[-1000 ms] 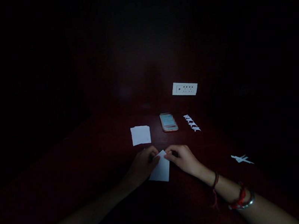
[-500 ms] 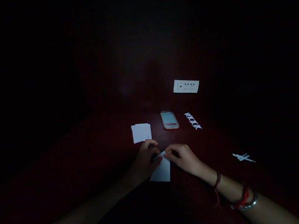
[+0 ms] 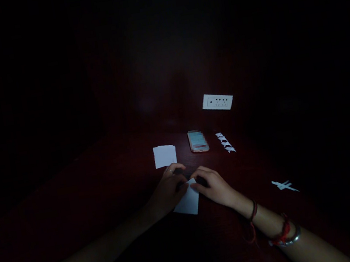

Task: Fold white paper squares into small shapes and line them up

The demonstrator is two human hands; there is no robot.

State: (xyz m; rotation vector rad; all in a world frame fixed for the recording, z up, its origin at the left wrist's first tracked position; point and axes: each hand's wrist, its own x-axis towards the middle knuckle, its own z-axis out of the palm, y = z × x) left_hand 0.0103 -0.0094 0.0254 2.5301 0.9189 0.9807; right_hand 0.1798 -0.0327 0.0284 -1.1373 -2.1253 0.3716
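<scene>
A small sheet of white paper (image 3: 188,203) is held at its far edge between both hands, slanted a little above or against the dark table. My left hand (image 3: 169,192) grips its upper left side with thumb and fingers, a ring on one finger. From the other side my right hand (image 3: 213,187) pinches the upper right corner, thumb toward me. The fingertips of the two hands are close together, and partly hide the paper's top edge. Just beyond the left hand lies a stack of white paper squares (image 3: 164,155).
A phone (image 3: 198,141) with a blurred screen lies past the hands. To its right is a row of folded white paper pieces (image 3: 225,142). Thin paper strips (image 3: 284,185) lie crossed at the right. A socket panel (image 3: 217,101) is on the wall behind the dark red table (image 3: 108,172).
The paper and both hands have shifted very slightly. The right fingers have moved a little left along the top edge; the grip otherwise looks the same.
</scene>
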